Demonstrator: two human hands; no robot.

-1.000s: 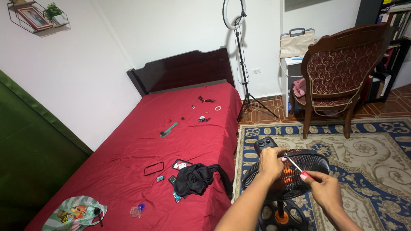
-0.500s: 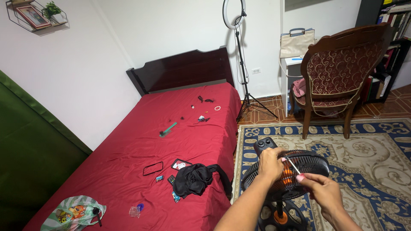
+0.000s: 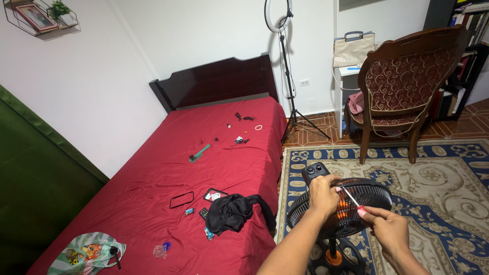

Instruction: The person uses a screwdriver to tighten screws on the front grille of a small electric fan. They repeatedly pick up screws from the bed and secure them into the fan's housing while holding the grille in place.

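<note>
A black floor fan [image 3: 367,196] with a wire grille and orange hub stands on the rug beside the bed, tilted face-up. My left hand [image 3: 323,194] grips the near rim of the grille, just below the fan's black control head [image 3: 315,171]. My right hand [image 3: 388,226] pinches a thin silver tool [image 3: 350,196], its tip pointing at the grille close to my left thumb. Both forearms come in from the bottom edge.
A red-sheeted bed [image 3: 153,198] holds a black cloth [image 3: 232,212], a phone, small parts and a green-handled tool [image 3: 198,153]. A carved chair [image 3: 402,86] stands on the patterned rug [image 3: 448,178]. A ring light stand [image 3: 285,71] is by the wall, a green curtain at left.
My hands have stayed on the fan; the right hand with the thin tool shifted slightly closer to the left hand at the grille.
</note>
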